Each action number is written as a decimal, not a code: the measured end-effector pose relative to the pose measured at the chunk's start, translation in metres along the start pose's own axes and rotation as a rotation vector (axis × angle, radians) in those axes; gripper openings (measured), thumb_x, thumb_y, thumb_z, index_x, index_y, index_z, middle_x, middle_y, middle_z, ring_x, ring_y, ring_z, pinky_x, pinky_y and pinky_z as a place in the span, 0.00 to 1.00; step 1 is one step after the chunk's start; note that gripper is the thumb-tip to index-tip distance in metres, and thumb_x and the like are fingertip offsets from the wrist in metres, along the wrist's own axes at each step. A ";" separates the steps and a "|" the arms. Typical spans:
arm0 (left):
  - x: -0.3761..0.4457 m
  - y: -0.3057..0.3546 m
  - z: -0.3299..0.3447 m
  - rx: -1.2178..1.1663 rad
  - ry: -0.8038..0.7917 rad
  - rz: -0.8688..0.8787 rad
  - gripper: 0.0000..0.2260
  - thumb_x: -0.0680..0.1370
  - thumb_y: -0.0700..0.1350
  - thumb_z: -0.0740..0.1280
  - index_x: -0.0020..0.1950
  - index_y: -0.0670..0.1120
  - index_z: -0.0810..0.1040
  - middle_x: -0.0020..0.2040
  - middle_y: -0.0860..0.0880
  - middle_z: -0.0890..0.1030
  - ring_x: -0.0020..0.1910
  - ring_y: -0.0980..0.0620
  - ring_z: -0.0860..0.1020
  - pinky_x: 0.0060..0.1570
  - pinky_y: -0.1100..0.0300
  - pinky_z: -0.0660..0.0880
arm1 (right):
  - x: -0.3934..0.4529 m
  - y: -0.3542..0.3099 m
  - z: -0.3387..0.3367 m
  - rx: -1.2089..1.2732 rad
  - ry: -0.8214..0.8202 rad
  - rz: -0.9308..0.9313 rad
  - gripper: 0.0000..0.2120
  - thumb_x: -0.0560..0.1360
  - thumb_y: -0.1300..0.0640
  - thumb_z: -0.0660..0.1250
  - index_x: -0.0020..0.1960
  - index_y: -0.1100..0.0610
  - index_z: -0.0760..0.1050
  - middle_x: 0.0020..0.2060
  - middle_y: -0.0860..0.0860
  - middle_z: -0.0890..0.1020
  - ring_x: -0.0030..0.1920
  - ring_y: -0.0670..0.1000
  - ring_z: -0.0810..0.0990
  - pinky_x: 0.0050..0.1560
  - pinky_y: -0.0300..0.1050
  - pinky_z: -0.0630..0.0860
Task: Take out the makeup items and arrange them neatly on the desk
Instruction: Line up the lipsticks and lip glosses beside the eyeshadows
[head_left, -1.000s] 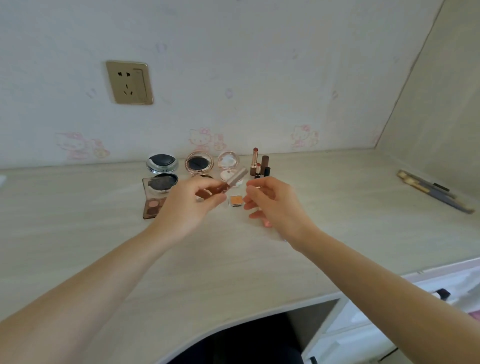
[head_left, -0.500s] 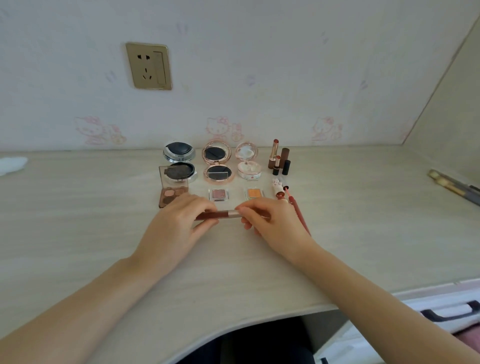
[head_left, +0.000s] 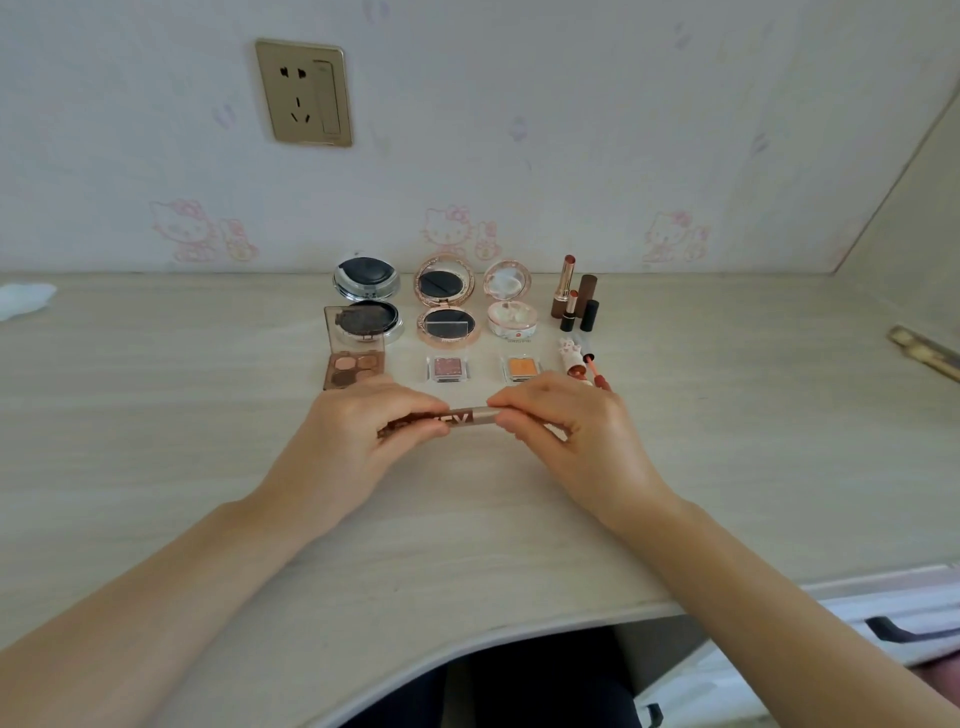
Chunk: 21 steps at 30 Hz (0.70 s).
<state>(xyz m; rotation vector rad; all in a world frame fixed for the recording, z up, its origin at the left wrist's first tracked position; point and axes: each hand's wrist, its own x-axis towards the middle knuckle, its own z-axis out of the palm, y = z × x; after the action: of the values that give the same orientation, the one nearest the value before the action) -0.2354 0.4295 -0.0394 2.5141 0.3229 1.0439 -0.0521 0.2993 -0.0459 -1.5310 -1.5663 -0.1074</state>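
Both hands hold one slim brown tube with a metallic cap (head_left: 465, 418), lying level just above the desk (head_left: 156, 441). My left hand (head_left: 358, 436) pinches its brown end and my right hand (head_left: 561, 431) pinches the capped end. Behind them stand rows of makeup: a silver compact (head_left: 366, 291), a rose-gold compact (head_left: 445, 306), a pale pink compact (head_left: 510, 306), a brown eyeshadow palette (head_left: 354, 358), two small single shadows (head_left: 448, 368), upright lipsticks (head_left: 574, 296) and an open lip gloss with its wand (head_left: 587, 366).
A gold wall socket (head_left: 304, 93) sits above the desk. White tissue (head_left: 23, 301) lies at the far left, brushes (head_left: 924, 348) at the far right. A white drawer with a dark handle (head_left: 904, 626) is open at the lower right.
The tube has come down from a tilted hold near the compacts to a level hold close to the desk, nearer to me. The camera has dipped and moved closer.
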 end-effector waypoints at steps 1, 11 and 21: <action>0.000 -0.001 0.000 -0.008 -0.003 0.000 0.07 0.72 0.45 0.72 0.48 0.46 0.84 0.40 0.58 0.80 0.40 0.64 0.75 0.42 0.71 0.69 | -0.001 0.000 0.000 -0.003 -0.005 0.002 0.06 0.74 0.58 0.70 0.51 0.54 0.83 0.43 0.41 0.78 0.44 0.39 0.77 0.49 0.30 0.70; 0.000 0.000 0.000 0.031 0.027 0.070 0.08 0.72 0.44 0.71 0.48 0.42 0.84 0.42 0.52 0.82 0.43 0.55 0.77 0.44 0.58 0.74 | -0.004 -0.009 -0.001 0.027 -0.101 0.260 0.17 0.76 0.36 0.55 0.54 0.44 0.76 0.42 0.39 0.80 0.45 0.42 0.78 0.59 0.58 0.73; -0.002 -0.004 0.000 0.031 -0.010 0.047 0.08 0.73 0.45 0.72 0.49 0.44 0.83 0.43 0.53 0.82 0.44 0.56 0.77 0.44 0.57 0.74 | -0.001 -0.007 -0.001 0.102 -0.099 0.274 0.14 0.72 0.56 0.71 0.50 0.41 0.71 0.46 0.39 0.79 0.50 0.48 0.78 0.46 0.50 0.78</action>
<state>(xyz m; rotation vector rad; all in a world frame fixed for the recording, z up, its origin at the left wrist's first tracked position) -0.2374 0.4320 -0.0425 2.5656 0.2808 1.0510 -0.0578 0.2961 -0.0428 -1.6745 -1.3990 0.2025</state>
